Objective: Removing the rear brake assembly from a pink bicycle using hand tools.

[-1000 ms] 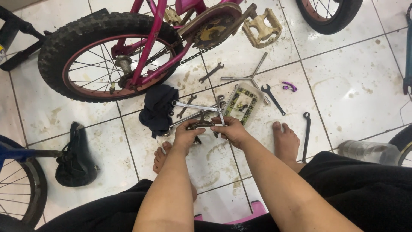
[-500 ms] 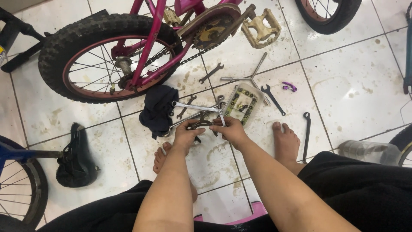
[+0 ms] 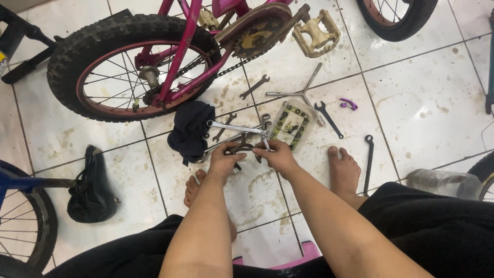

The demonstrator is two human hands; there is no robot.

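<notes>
Head view, looking down at a seated person's bare arms and feet on a stained white tile floor point(image 3: 427, 108). At the centre, the left hand point(image 3: 222, 162) and right hand point(image 3: 278, 156) meet, fingers curled and pinching a small dark metal part point(image 3: 242, 149) between them; exactly what it is cannot be told. A silver wrench point(image 3: 236, 127) sits just above the hands, at twelve o'clock, and the right hand's fingertips appear to touch its end.

At one o'clock lies a small clear tray of bolts point(image 3: 293, 123), with a Y-shaped wrench point(image 3: 301, 92) and a black spanner point(image 3: 329, 119) beyond. A dark cloth point(image 3: 190, 128) lies at ten o'clock. A pink bicycle's rear wheel point(image 3: 128, 67) fills the upper left, and a black saddle point(image 3: 92, 188) rests at nine o'clock.

Risk: the part looks greasy and is gripped only by fingertips, so it could slip and land on the bare toes below.
</notes>
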